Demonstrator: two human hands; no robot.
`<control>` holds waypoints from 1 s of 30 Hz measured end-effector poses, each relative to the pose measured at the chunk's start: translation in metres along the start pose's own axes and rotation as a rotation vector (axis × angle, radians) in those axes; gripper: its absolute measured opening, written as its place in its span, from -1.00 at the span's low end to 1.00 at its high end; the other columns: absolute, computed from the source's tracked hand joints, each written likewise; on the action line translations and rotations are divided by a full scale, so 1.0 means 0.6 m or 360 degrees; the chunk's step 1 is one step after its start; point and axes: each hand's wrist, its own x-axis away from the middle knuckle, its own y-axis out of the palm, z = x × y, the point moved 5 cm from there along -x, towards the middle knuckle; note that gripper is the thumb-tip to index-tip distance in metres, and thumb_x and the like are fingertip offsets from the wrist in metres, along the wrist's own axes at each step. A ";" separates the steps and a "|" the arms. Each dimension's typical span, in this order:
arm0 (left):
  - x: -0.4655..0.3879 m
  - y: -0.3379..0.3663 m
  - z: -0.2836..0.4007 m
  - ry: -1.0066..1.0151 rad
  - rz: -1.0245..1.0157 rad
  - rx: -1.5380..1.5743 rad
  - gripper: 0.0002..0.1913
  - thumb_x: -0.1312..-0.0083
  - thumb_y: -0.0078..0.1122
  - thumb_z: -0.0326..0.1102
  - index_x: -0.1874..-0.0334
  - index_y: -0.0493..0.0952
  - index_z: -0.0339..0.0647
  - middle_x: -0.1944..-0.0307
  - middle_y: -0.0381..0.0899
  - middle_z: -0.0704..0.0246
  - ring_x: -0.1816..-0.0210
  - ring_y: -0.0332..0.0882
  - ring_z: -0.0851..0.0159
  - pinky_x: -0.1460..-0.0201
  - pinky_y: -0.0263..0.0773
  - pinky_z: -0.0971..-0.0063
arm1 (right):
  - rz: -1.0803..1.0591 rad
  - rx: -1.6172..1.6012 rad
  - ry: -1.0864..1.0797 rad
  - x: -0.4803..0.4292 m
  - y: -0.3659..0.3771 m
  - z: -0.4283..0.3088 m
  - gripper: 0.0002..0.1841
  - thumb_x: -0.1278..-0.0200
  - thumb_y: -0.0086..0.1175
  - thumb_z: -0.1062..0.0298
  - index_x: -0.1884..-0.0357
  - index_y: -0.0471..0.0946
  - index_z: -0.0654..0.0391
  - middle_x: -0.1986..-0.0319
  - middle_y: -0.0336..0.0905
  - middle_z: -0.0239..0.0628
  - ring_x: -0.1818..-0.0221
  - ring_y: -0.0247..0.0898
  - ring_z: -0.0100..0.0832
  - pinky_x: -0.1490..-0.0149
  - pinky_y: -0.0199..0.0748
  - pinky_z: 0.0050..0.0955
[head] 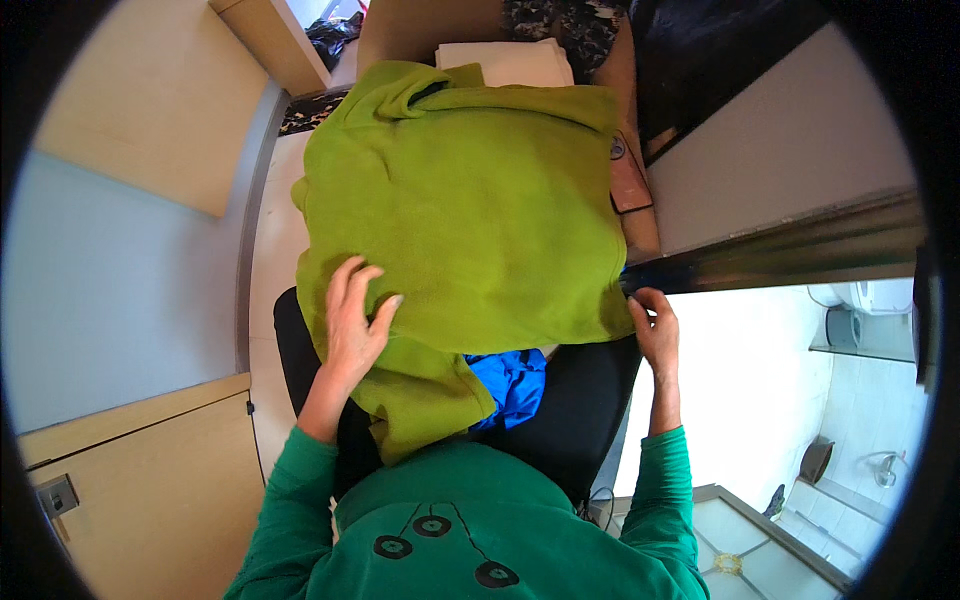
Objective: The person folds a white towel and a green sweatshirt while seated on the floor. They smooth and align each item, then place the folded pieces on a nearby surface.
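Observation:
An olive-green fleece garment [465, 217] lies spread out before me, with a folded sleeve or flap hanging toward my lap at its lower left. My left hand [354, 319] rests over its lower left part, fingers apart and slightly bent. At the lower right corner, my right hand [654, 322] pinches the fleece edge between thumb and fingers. Blue shiny fabric [514, 386] shows from under the garment, above black cloth [581, 409] at my lap. Beyond the fleece lies a folded white cloth [506, 63].
A phone-like pinkish object [630, 180] lies right of the fleece on a brown surface. A wooden cabinet [150, 495] stands at the left. On the right are a wall edge, an opening to a bright tiled room and a bin [816, 459].

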 end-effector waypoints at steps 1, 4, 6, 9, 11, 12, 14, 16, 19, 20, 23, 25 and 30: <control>0.018 -0.007 -0.008 -0.0098 0.0083 -0.0030 -0.53 -0.25 0.43 -0.27 -0.15 0.46 -0.20 -0.32 0.33 0.03 -0.33 0.33 -0.14 -0.35 0.30 0.06 | -0.0004 0.0210 -0.0073 0.009 0.002 -0.013 -0.73 -0.33 0.27 0.22 0.08 0.61 0.19 0.20 0.64 -0.14 0.10 0.55 -0.12 -0.03 0.51 -0.21; 0.066 -0.028 -0.023 -0.0193 0.0262 -0.0149 -0.49 -0.21 0.47 -0.26 -0.16 0.46 -0.18 -0.30 0.31 0.01 -0.33 0.31 -0.14 -0.35 0.27 0.05 | 0.0113 -0.0026 -0.0051 0.027 0.002 -0.041 -0.73 -0.28 0.31 0.18 0.20 0.62 0.20 0.23 0.59 -0.14 0.10 0.47 0.00 -0.03 0.45 -0.13; 0.091 -0.031 -0.030 -0.0235 0.0171 -0.0077 -0.47 -0.20 0.48 -0.26 -0.18 0.45 -0.17 -0.31 0.31 0.01 -0.34 0.30 -0.15 -0.36 0.27 0.05 | 0.0138 0.0239 -0.0144 0.043 0.010 -0.059 -0.73 -0.25 0.32 0.20 0.24 0.60 0.21 0.24 0.57 -0.13 0.11 0.46 -0.01 -0.01 0.45 -0.13; 0.125 -0.034 -0.037 -0.0314 0.0086 -0.0072 -0.40 -0.15 0.52 -0.23 -0.20 0.43 -0.14 -0.34 0.26 0.00 -0.37 0.24 -0.17 -0.37 0.25 0.04 | 0.0275 0.0433 -0.0380 0.058 0.017 -0.061 -0.79 -0.22 0.30 0.32 0.31 0.54 0.22 0.29 0.52 -0.13 0.16 0.43 -0.04 0.05 0.44 -0.13; 0.145 -0.034 -0.043 -0.0402 0.0102 -0.0146 -0.38 -0.11 0.55 -0.23 -0.21 0.43 -0.12 -0.36 0.22 -0.02 -0.39 0.22 -0.19 -0.38 0.26 0.05 | 0.0343 0.0387 -0.0410 0.063 0.013 -0.035 -0.83 -0.26 0.26 0.37 0.33 0.51 0.22 0.29 0.52 -0.14 0.22 0.43 -0.09 0.06 0.44 -0.17; 0.153 -0.034 -0.047 -0.0444 0.0141 -0.0077 -0.37 -0.09 0.55 -0.26 -0.20 0.43 -0.11 -0.37 0.20 -0.03 -0.39 0.22 -0.19 -0.38 0.27 0.05 | 0.0371 0.0244 -0.0305 0.062 0.001 -0.010 -0.84 -0.27 0.24 0.40 0.34 0.49 0.22 0.36 0.49 -0.19 0.29 0.41 -0.19 0.13 0.43 -0.25; 0.162 -0.036 -0.055 -0.0471 0.0242 0.0044 -0.39 -0.09 0.54 -0.31 -0.18 0.42 -0.10 -0.38 0.18 -0.01 -0.39 0.23 -0.17 -0.37 0.30 0.08 | 0.0313 0.0041 0.0025 0.063 -0.023 0.046 -0.83 -0.28 0.22 0.43 0.33 0.46 0.25 0.45 0.42 -0.24 0.38 0.36 -0.32 0.20 0.40 -0.34; 0.161 -0.039 -0.069 -0.0519 0.0392 0.0176 -0.40 -0.09 0.53 -0.35 -0.16 0.41 -0.11 -0.35 0.17 0.03 -0.36 0.27 -0.12 -0.34 0.33 0.11 | 0.0199 -0.0142 0.0188 0.067 -0.031 0.084 -0.83 -0.30 0.21 0.43 0.32 0.45 0.28 0.49 0.37 -0.29 0.39 0.28 -0.42 0.22 0.36 -0.40; 0.139 -0.043 -0.107 -0.0703 0.0371 0.0358 -0.42 -0.31 0.39 -0.36 -0.29 0.26 -0.19 -0.30 0.23 0.09 -0.28 0.37 0.06 -0.25 0.43 0.16 | 0.0187 -0.0292 0.0139 0.066 -0.019 0.104 -0.83 -0.34 0.20 0.41 0.30 0.46 0.27 0.47 0.39 -0.36 0.40 0.21 -0.52 0.27 0.29 -0.49; 0.126 -0.045 -0.120 -0.0753 0.0425 0.0589 -0.42 -0.30 0.39 -0.37 -0.27 0.25 -0.21 -0.27 0.23 0.10 -0.18 0.43 0.13 -0.14 0.51 0.24 | 0.0164 -0.0277 0.0208 0.065 -0.020 0.112 -0.82 -0.36 0.20 0.39 0.31 0.46 0.25 0.46 0.39 -0.40 0.39 0.23 -0.55 0.26 0.31 -0.52; 0.099 -0.052 -0.155 -0.1125 0.0252 0.0718 -0.37 -0.36 0.35 -0.34 -0.35 0.14 -0.14 -0.24 0.27 0.05 0.11 0.58 0.28 0.19 0.60 0.35 | 0.0169 -0.0632 0.0293 0.059 -0.010 0.124 -0.86 -0.37 0.21 0.43 0.27 0.47 0.21 0.43 0.40 -0.47 0.37 0.24 -0.60 0.24 0.30 -0.58; 0.093 -0.051 -0.161 -0.1328 0.0339 0.0919 -0.33 -0.33 0.36 -0.39 -0.36 0.11 -0.15 -0.04 0.45 0.09 0.25 0.60 0.30 0.28 0.57 0.40 | 0.0167 -0.0702 0.0300 0.059 -0.010 0.129 -0.88 -0.35 0.21 0.48 0.25 0.46 0.19 0.40 0.41 -0.47 0.37 0.23 -0.61 0.24 0.28 -0.61; 0.104 -0.064 -0.145 -0.1115 0.0234 0.1009 -0.34 -0.27 0.34 -0.53 -0.34 0.18 -0.06 0.21 0.65 0.22 0.28 0.62 0.34 0.27 0.52 0.44 | 0.0220 -0.0878 0.0257 0.068 -0.022 0.128 -0.86 -0.33 0.20 0.54 0.19 0.45 0.15 0.37 0.41 -0.47 0.36 0.24 -0.62 0.26 0.29 -0.60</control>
